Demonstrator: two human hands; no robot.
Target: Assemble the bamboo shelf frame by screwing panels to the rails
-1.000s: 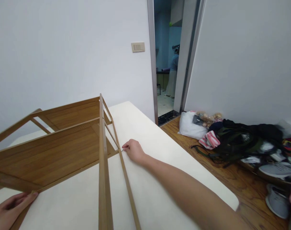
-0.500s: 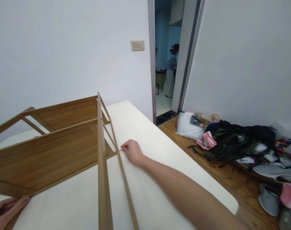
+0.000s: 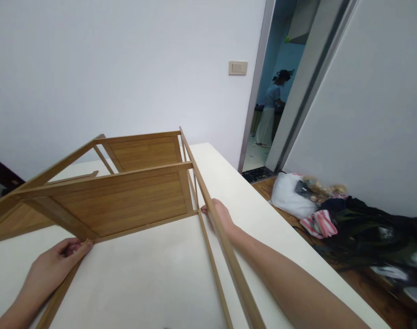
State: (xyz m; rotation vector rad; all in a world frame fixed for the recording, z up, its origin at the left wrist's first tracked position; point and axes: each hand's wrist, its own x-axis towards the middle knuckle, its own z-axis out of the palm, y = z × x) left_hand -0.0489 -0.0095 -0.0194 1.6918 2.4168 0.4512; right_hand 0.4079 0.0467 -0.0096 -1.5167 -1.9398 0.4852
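Note:
A brown wooden shelf frame (image 3: 145, 198) with slatless panels and thin side rails lies on its side on the white tabletop (image 3: 143, 278). My left hand (image 3: 59, 262) is closed round a lower corner of it, fingertips and thumb at the joint of panel and rail. On the other side, my right hand (image 3: 220, 214) is pinched at the joint where the near panel meets the lower right rail. A slanting upper rail (image 3: 215, 214) crosses in front of that hand. Whatever small, thin thing its fingertips hold is mostly hidden.
A white wall with a light switch (image 3: 237, 68) rises behind the table. Right of it, a doorway shows a person (image 3: 270, 107) standing in another room. On the wooden floor lie a white bag (image 3: 289, 196), striped pink cloth (image 3: 320, 224) and a dark pile (image 3: 376, 233).
My view has swung left, so the shelf and both hands appear further right. More of my left hand shows. My right hand stays at the same joint, now partly behind a rail.

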